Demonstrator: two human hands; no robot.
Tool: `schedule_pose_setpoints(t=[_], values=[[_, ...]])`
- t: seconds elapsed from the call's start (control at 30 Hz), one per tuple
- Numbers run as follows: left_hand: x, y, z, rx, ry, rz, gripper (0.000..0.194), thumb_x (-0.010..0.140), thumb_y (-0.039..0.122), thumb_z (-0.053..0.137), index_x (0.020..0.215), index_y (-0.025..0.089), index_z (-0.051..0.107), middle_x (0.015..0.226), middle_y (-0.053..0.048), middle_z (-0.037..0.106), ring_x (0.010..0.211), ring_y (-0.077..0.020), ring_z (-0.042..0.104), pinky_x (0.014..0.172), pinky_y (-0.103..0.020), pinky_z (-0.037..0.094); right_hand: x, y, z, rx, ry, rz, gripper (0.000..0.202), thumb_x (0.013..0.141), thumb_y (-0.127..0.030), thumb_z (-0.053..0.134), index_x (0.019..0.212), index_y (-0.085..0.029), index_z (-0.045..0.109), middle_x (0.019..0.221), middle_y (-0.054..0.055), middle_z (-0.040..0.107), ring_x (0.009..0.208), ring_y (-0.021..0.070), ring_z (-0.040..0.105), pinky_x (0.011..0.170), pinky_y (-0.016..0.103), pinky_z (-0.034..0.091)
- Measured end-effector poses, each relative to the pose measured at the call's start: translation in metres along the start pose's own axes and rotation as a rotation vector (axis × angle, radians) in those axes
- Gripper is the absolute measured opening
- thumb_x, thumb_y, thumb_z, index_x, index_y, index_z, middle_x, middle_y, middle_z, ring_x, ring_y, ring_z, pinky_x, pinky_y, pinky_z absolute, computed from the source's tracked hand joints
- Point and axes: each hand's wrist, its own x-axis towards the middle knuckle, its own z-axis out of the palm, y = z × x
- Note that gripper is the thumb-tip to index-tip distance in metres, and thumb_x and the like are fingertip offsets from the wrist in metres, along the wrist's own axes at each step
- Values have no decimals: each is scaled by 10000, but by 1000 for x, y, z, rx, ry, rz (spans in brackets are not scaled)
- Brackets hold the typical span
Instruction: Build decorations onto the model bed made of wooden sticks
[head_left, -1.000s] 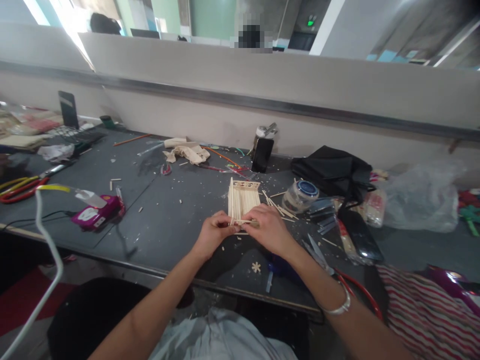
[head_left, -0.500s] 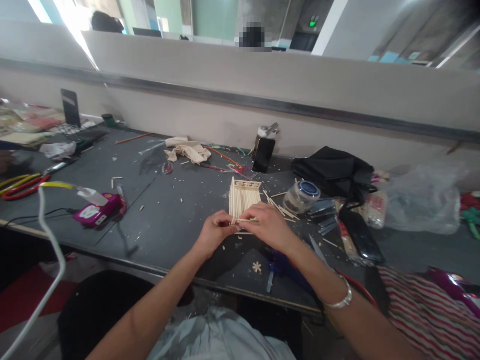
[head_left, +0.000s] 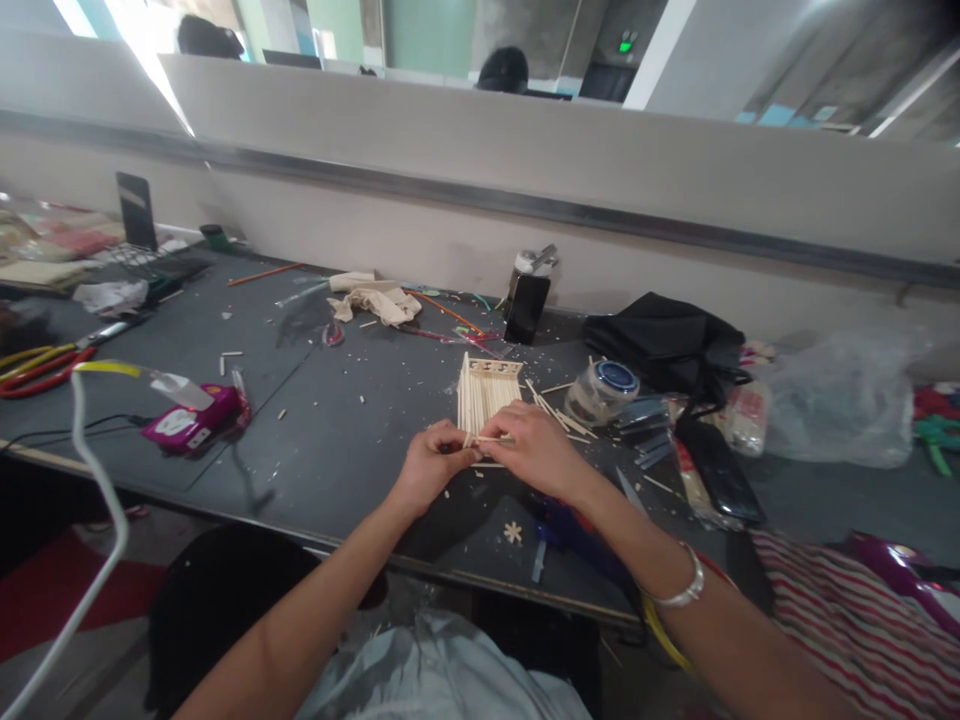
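Note:
A small model of pale wooden sticks [head_left: 491, 390], with a flat slatted base and a cut-out rail at its far end, lies on the dark table. At its near edge my left hand [head_left: 435, 455] is closed, thumb and fingers pinching small wooden sticks. My right hand [head_left: 529, 445] is closed too, holding a thin wooden stick [head_left: 495, 439] that lies level above the base. Both sets of fingertips meet, and they hide the exact contact. A little wooden star shape [head_left: 513, 532] lies nearer to me, beside a blue glue gun [head_left: 566, 535] partly under my right forearm.
Loose sticks [head_left: 555, 410] and a jar with a blue lid [head_left: 611, 385] lie right of the model. A phone [head_left: 527, 310] leans upright behind it. A purple power strip [head_left: 191, 420] and scissors [head_left: 45, 365] are at left; a black phone [head_left: 720, 470] and striped cloth [head_left: 847, 590] at right.
The view has shifted very slightly. Both hands keep their pinch at the model's near edge, with hardly any movement.

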Motion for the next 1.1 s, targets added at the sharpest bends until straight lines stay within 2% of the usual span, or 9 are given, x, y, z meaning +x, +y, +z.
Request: schedule_pose_setpoints(t=[0.27,0.43,0.6,0.8,1.1], values=[[1,-1,-2,62,-3,26,95,710,260,710,687,168,720,661,24,489,661,-118,462,626,-243,322,3,1,-3,-13,-30,-11,123,791,-193,682,676,-179,641,720,18,675,747,166,577,703,278,389],[1,-2,-3,59,-2,31,98,711,263,710,689,168,719,659,26,486,660,-114,457,625,-243,320,3,2,-6,-37,-72,-34,124,828,-266,669,730,-191,674,766,13,703,790,175,591,747,298,361],[1,-2,-3,25,-2,21,77,689,243,721,700,167,721,669,27,492,656,-112,462,620,-241,321,3,2,-11,-68,-89,-29,116,825,-325,671,846,-213,690,807,10,714,805,187,591,727,300,344],[1,-3,-2,32,-3,26,98,692,264,724,693,167,723,666,23,494,649,-112,460,611,-238,322,2,1,-9,-83,-87,-32,135,842,-279,644,742,-194,676,776,27,698,813,187,583,742,300,350],[3,-5,-3,18,-26,13,95,692,265,726,693,170,725,677,19,501,646,-111,478,607,-235,334,7,1,-8,-6,-74,-36,168,791,-179,656,626,-183,629,672,11,653,727,159,555,679,261,380]])
